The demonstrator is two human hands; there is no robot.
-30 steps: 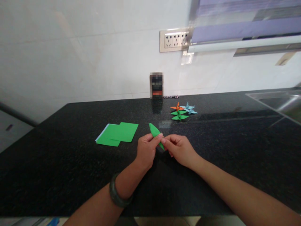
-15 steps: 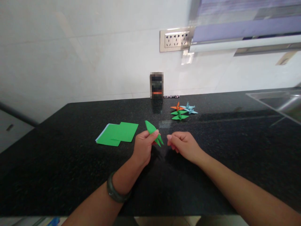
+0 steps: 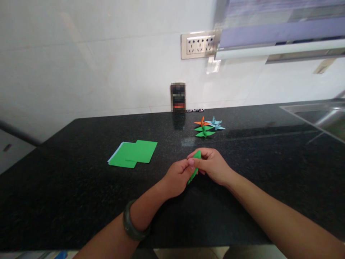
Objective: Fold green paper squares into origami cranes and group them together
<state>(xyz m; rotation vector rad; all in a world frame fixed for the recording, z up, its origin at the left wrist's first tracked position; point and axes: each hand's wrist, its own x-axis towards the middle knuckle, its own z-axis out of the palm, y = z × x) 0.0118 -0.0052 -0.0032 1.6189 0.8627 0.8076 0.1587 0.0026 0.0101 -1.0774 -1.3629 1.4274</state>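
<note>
A narrow folded green paper piece [image 3: 194, 169] sits between both of my hands, just above the black counter [image 3: 67, 187]. My left hand [image 3: 176, 178], with a dark bangle on its wrist, pinches the piece from the left. My right hand [image 3: 211, 166] closes over its top end from the right. Most of the paper is hidden by my fingers.
A stack of green paper sheets [image 3: 133, 154] lies to the left. Several finished origami figures [image 3: 207, 127] in orange, green and blue sit further back. A small dark box [image 3: 178, 97] stands against the wall under a socket strip [image 3: 198, 45]. A steel sink [image 3: 320, 117] is at the far right.
The paper piece has turned from pointing up-left to nearly upright and come nearer to me. My right hand, apart from it half a second ago, has closed on it again.
</note>
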